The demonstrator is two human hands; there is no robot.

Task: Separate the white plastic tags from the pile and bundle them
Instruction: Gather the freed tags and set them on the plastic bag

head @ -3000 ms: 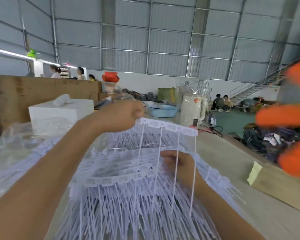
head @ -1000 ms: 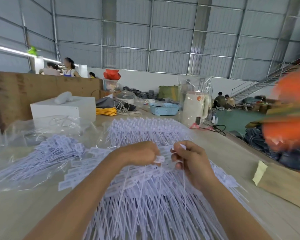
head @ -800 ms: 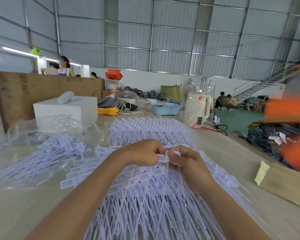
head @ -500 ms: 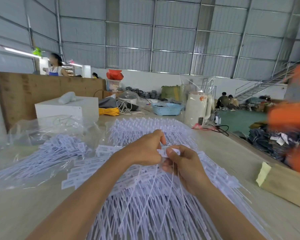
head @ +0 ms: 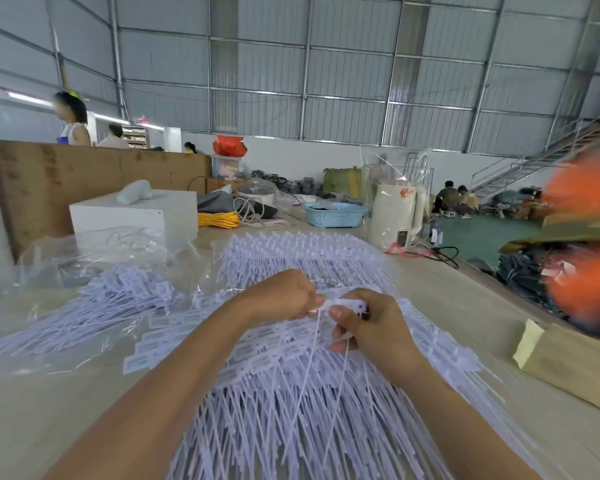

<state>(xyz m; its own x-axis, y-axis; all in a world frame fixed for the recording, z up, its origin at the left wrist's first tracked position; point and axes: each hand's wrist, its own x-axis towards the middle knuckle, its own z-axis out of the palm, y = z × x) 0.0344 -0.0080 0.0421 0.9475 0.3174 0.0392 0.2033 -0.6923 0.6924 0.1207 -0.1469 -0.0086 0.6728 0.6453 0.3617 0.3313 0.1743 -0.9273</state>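
A big pile of white plastic tags [head: 291, 393] with long thin tails covers the middle of the table. My left hand [head: 284, 294] and my right hand [head: 368, 323] meet just above the pile. Both pinch a short strip of joined tag heads [head: 343, 304] between thumb and fingers. Several thin tails hang from that strip down to the pile. Another heap of tags [head: 94, 310] lies to the left in clear plastic wrap, and a further row of tags [head: 302, 254] lies behind my hands.
A white box [head: 132, 216] stands at the back left before a brown board [head: 84, 178]. A blue basket [head: 335, 213], a white kettle [head: 394, 216] and cables sit at the back. A brown paper packet [head: 572, 365] lies right. People stand and sit far off.
Three seconds ago my left hand held a strip of tags high; it has come down. Both hands have closed together on the short strip, which now sits slightly higher.
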